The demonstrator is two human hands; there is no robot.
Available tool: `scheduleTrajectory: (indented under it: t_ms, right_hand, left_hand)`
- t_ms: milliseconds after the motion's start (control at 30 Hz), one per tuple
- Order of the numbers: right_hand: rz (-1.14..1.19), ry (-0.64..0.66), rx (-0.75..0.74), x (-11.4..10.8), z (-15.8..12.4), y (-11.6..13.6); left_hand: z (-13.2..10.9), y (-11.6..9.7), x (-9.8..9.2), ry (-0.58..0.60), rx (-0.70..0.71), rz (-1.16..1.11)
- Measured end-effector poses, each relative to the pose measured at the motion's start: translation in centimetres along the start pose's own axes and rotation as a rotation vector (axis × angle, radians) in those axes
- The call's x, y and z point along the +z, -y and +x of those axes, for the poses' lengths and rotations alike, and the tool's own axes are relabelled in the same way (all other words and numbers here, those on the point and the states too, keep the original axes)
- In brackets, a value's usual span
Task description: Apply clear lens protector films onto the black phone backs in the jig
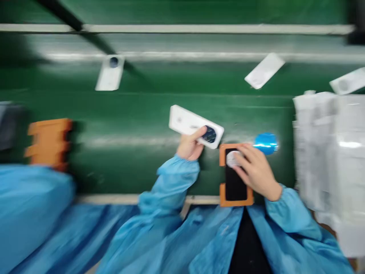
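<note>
Three white phones [110, 74] lie on green belt [128, 125]; left fingers [199, 134] pinch another phone [188, 122], right fingers [245, 150] unclear through blur.

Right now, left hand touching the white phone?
Touching. Head view: left hand grips the white phone at its camera end, a fingertip overlapping its edge.

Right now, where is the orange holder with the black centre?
In the head view the orange holder lies right of centre at the green belt's near edge, under the right hand, beside the white phone in the left hand.
</note>
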State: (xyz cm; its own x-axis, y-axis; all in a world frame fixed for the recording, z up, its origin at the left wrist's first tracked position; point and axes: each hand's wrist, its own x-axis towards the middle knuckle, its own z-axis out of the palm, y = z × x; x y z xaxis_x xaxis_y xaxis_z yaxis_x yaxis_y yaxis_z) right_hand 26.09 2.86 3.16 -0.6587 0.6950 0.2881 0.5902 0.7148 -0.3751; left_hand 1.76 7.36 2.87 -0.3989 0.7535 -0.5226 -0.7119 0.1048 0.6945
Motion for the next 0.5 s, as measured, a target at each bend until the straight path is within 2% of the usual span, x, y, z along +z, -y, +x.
scheduleTrajectory:
  t_ms: [133, 233, 333, 400, 500]
  right_hand:
    - [-0.021, 0.083, 0.017, 1.1, 0.6, -0.4]
    - [-0.106, 0.084, 0.0, 1.6, 0.8, -0.9]
    - [-0.144, 0.042, -0.013, 1.4, 0.6, -0.8]
    - [-0.109, -0.026, -0.007, 0.8, 0.6, -0.6]
    - [0.035, -0.252, 0.032, -0.6, 1.2, -0.4]
  left_hand:
    - [0.4, -0.8, 0.0, -0.121, 0.001, 0.076]
    - [1.1, -1.1, 0.0, -0.109, -0.035, 0.209]
    - [0.4, -1.6, 0.4, -0.09, -0.005, 0.326]
    - [-0.4, -1.9, 0.8, -0.101, 0.016, 0.36]
    - [-1.5, -2.2, 1.6, -0.046, 0.0, 0.377]
